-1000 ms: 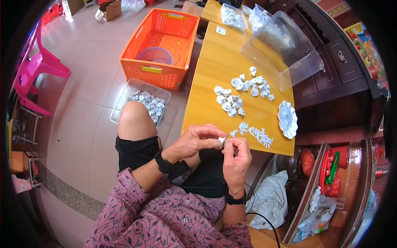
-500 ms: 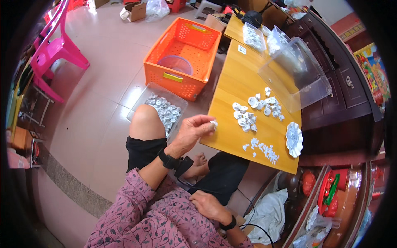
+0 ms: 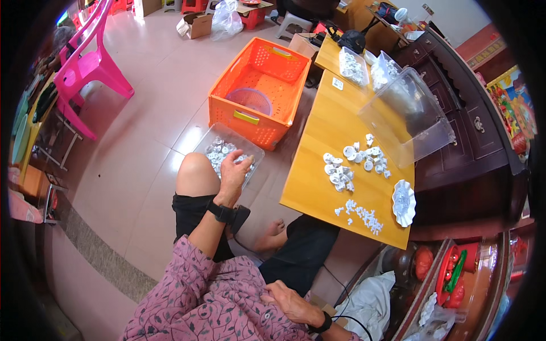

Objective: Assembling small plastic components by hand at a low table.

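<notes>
My left hand (image 3: 232, 175) is over the near edge of a clear plastic tub (image 3: 254, 165) on the floor, beside my bent knee. Its fingers are bent together; what they hold, if anything, blends with the small white and grey plastic parts (image 3: 219, 152) in the tub. My right hand (image 3: 289, 302) rests on my lap with loosely stretched fingers and nothing in it. On the wooden table (image 3: 310, 165) lie two clusters of round white plastic parts (image 3: 338, 172), a scatter of tiny white pieces (image 3: 367, 217) and a white scalloped dish (image 3: 404, 203) with small clear pieces.
An orange crate (image 3: 250, 122) holding a purple basket (image 3: 250, 101) stands behind the tub. A clear bin (image 3: 409, 113) and a tray of white parts (image 3: 353, 67) occupy the table's far side. Dark drawers (image 3: 472, 125) border the right; a pink chair (image 3: 94, 65) stands left.
My left hand has moved from the table edge, where it pinched a small white part, leftward to the floor tub. The view has shifted slightly; my right hand stays on my lap.
</notes>
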{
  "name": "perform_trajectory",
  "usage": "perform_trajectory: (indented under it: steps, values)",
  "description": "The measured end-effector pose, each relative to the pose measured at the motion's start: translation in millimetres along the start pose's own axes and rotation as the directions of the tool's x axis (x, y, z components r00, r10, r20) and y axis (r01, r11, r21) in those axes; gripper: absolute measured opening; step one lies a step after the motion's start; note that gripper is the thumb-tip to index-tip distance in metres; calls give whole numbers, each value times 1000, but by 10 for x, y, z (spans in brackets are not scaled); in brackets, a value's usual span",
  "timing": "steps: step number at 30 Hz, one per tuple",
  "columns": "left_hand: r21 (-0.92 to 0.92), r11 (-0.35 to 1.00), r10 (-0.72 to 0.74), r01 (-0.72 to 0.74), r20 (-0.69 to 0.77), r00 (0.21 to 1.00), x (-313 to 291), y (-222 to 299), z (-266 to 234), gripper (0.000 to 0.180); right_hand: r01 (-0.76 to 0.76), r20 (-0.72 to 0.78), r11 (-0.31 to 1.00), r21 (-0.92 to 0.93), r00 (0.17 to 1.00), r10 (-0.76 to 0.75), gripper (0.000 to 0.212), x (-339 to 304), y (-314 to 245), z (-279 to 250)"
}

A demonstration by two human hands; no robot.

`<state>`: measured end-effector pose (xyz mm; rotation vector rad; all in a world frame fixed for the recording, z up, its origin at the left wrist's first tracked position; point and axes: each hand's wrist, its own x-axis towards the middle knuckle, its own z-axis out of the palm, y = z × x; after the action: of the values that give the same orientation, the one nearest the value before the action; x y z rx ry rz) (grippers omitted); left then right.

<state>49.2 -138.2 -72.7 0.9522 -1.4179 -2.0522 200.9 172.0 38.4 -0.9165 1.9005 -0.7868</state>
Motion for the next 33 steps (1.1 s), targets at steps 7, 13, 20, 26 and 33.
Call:
perform_trajectory:
  steps: [7,13,20,26,33]
  values:
    - [-15,998,-47,54,318,947,-302,76,204,32,183,172,893,411,947,-273,20,2,29,-103]
    - [-4,994,-99,110,407,908,-410,72,287,28,257,155,922,290,938,-310,18,96,-226,-38]
    - [14,992,-120,127,451,885,-457,33,329,27,114,40,977,-180,993,-109,16,28,171,245]
    - [12,987,-146,157,453,880,-538,26,287,25,26,230,995,94,972,-47,30,-100,-45,-82]
    - [13,985,-156,173,496,854,-580,27,345,24,449,75,893,-9,891,-447,34,77,-16,180]
